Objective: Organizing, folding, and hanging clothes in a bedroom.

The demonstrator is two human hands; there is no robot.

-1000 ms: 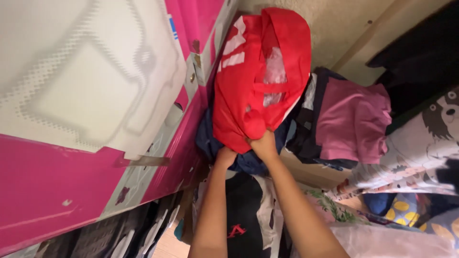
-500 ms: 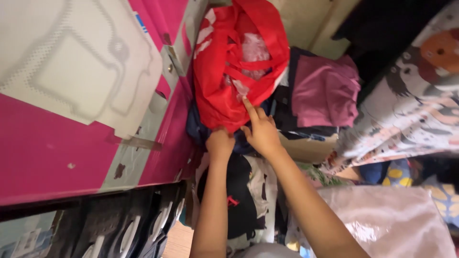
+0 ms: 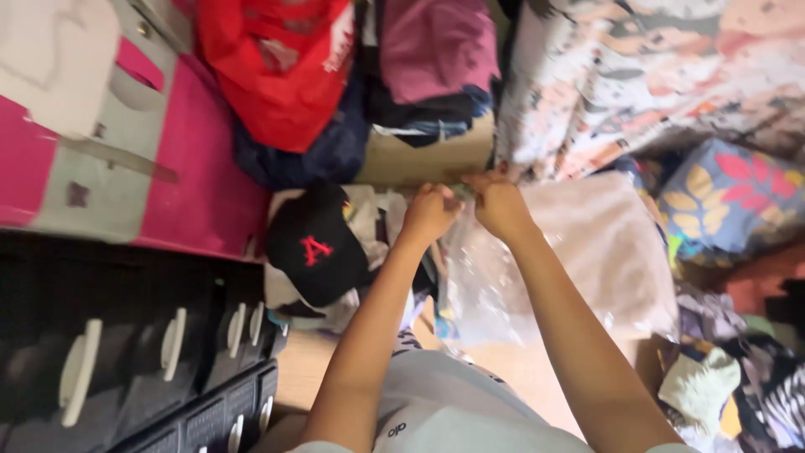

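1. We see our left hand [image 3: 429,214] curled into a loose fist at the top edge of a clear plastic bag [image 3: 495,285]; its fingers are drawn together, pinching the bag's rim as far as we can tell.
2. Our right hand [image 3: 499,203] sits just beside the left, its fingers closed on the same upper edge of the bag; the two hands are near each other but not touching.
3. The bag hangs below both hands, crinkled and see-through, lying partly over a pale pink folded cloth [image 3: 608,252].
4. To the left of our left hand lies a black cap [image 3: 314,247] with a red letter on it, resting on a heap of light garments.
5. Above the cap we find a red bag [image 3: 281,67] on dark blue fabric, and beside it a folded mauve garment [image 3: 436,46].
6. A pink-and-grey cardboard box [image 3: 126,168] fills the upper left; below it stands a black drawer unit [image 3: 126,361] with pale handles.
7. A patterned sheet [image 3: 654,75] spreads across the upper right, above a blue cushion [image 3: 729,197] with leaf shapes.
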